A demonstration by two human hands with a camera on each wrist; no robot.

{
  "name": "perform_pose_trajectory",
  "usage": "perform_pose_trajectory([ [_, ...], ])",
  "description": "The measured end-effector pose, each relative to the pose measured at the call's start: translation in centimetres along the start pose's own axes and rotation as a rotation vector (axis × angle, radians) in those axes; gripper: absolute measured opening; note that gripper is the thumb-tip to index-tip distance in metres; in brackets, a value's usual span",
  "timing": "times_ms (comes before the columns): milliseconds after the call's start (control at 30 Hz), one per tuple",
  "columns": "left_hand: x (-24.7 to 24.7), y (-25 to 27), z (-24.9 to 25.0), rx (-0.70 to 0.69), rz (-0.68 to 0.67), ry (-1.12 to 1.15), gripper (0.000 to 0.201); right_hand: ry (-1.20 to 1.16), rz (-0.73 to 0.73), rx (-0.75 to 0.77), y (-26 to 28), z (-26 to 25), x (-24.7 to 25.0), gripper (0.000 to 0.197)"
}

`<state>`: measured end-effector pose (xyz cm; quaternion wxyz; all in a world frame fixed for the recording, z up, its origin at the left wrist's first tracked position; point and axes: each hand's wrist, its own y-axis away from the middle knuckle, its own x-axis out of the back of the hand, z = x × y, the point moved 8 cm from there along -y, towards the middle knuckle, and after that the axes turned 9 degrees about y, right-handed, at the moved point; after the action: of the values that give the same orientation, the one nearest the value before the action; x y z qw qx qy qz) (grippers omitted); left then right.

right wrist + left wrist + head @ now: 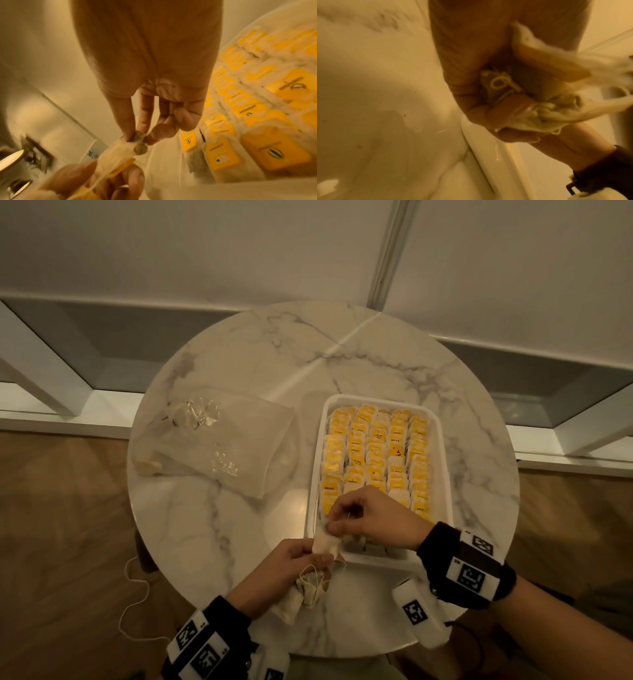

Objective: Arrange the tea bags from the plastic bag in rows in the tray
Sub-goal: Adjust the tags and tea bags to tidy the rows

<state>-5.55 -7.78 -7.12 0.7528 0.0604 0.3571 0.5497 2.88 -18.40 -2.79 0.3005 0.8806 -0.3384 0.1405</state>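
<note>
Tea bags (375,453) with yellow tags fill most of the white tray (442,436) in five close rows running from its far end toward the near end, several tags reading RELAX or MOMENT. The tray lies on the right half of the round marble table (239,364), its near short end close to the table's near edge. Over the tray's near left corner the right hand (371,517) pinches the top of one pale tea bag (325,544) between thumb and forefinger, its other fingers loosely curled; in the right wrist view the pinched end (139,139) shows dark tea through the paper, and a thin string trails from the bag. The left hand (291,563), just off the tray's near left corner above the table's near edge, is closed around a crumpled bunch of further tea bags (301,594) with tangled strings, and its thumb and fingers also grip the lower part of the bag that the right hand pinches, so both hands hold that one bag between them. The left wrist view shows looped strings and paper (544,115) pressed into the palm, though blur hides the count. The clear plastic bag (212,446) lies flattened on the table's left half, well apart from the tray, with at least one pale tea bag still visible inside near its left end. Both wrists carry black bands with white marker blocks (469,570). A white cord (133,601) lies on the wooden floor (58,525) beyond the table's near left edge.
</note>
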Motion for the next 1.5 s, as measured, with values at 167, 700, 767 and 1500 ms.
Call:
perform_pose_trajectory([
  [167, 0.2, 0.0, 0.8, -0.042, 0.076, 0.016, 0.025, -0.021, -0.019, -0.048, 0.5, 0.7, 0.1, 0.011],
  [700, 0.2, -1.2, 1.1, -0.027, 0.206, -0.046, 0.037, 0.193, 0.056, 0.143, 1.7, -1.8, -0.4, 0.018],
  [767, -0.2, -1.5, 1.6, -0.034, 0.195, -0.094, 0.044, 0.155, 0.067, 0.123, 1.0, -1.5, -0.1, 0.014],
  [1500, 2.7, -0.9, 0.7, -0.168, 0.200, -0.163, 0.035, 0.588, 0.022, -0.043, -6.0, 0.0, 1.5, 0.015],
])
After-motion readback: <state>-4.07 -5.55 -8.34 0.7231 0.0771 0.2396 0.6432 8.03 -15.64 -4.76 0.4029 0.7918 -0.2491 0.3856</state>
